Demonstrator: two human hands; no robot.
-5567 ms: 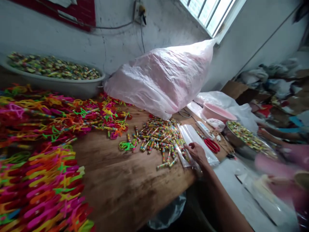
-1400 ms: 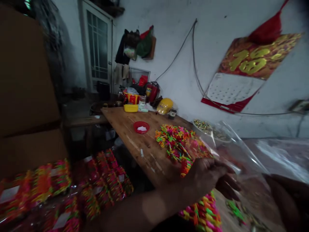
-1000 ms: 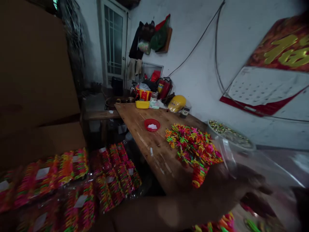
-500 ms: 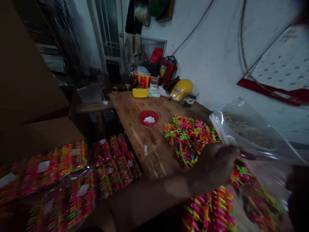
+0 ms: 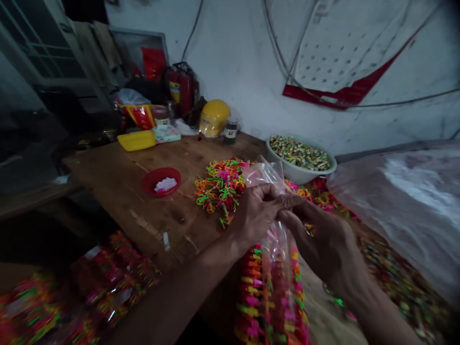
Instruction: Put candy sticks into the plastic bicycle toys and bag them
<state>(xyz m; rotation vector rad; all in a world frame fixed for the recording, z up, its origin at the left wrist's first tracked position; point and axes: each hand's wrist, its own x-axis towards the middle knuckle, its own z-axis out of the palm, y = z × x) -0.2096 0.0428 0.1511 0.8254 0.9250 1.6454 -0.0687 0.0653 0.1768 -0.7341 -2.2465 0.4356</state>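
Pinching bag (image 5: 264, 173) with left hand (image 5: 256, 212) and right hand (image 5: 327, 232), now brought together from well apart, above toys (image 5: 251, 303) at near edge of table (image 5: 108, 167), so apparently gathering plastic rather than spreading it, unclear whether over or around toys.

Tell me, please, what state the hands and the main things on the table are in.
Left hand: fingers curled onto the bag.
Right hand: fingers curled, meeting the left hand at the bag.
Clear plastic bag: creased, held by both hands.
Rowed bright pieces: lined up.
Heaped bright pieces: loose, jumbled.
Pale basin: filled with small pieces.
Red bowl: holding white scraps.
Jar: upright.
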